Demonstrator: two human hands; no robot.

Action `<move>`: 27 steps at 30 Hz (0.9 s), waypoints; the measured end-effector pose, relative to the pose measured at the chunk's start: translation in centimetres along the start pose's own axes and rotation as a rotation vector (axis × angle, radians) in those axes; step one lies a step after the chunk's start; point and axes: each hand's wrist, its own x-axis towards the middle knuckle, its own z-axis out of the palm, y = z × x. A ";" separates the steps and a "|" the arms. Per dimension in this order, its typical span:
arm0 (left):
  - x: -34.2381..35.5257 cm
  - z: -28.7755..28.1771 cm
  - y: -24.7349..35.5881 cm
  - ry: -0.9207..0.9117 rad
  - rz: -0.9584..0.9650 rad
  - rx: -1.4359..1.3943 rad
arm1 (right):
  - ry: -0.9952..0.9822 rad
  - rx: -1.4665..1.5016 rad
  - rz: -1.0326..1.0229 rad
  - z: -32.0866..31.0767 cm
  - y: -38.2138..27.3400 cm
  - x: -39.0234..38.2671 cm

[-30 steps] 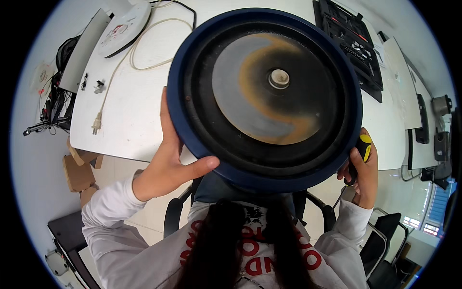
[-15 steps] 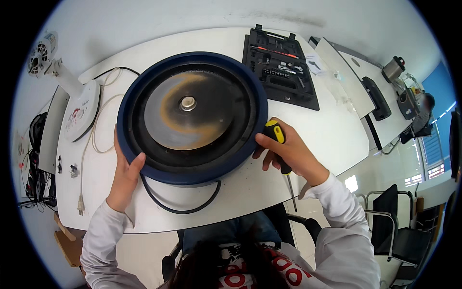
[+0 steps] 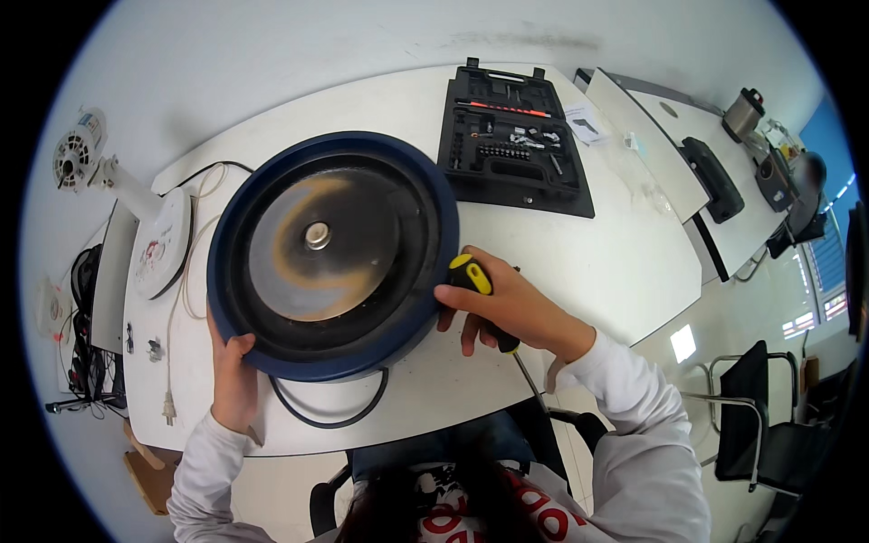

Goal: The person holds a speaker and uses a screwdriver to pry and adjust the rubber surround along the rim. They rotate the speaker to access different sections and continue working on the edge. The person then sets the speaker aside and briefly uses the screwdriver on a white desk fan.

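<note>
One round appliance, navy-rimmed, is tilted above the white table, its smooth grey disc stained brown around a shiny metal knob. The left hand clasps the rim, fingers mostly hidden behind it. The right hand curls around a black-and-yellow screwdriver, thumb at the rim; its tip is indistinct. Beyond lies a black tool case, smaller contents hard to identify.
</note>
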 end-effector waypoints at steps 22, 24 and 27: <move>-5.4 2.2 -0.4 -0.370 0.899 1.414 | 0.566 -1.376 -0.276 -14.8 0.2 4.2; -5.4 2.4 -0.3 -0.338 0.931 1.451 | 0.592 -1.417 -0.284 -15.3 0.3 4.6; -5.1 2.3 -0.4 -0.302 1.001 1.510 | 0.631 -1.452 -0.306 -16.5 1.1 4.2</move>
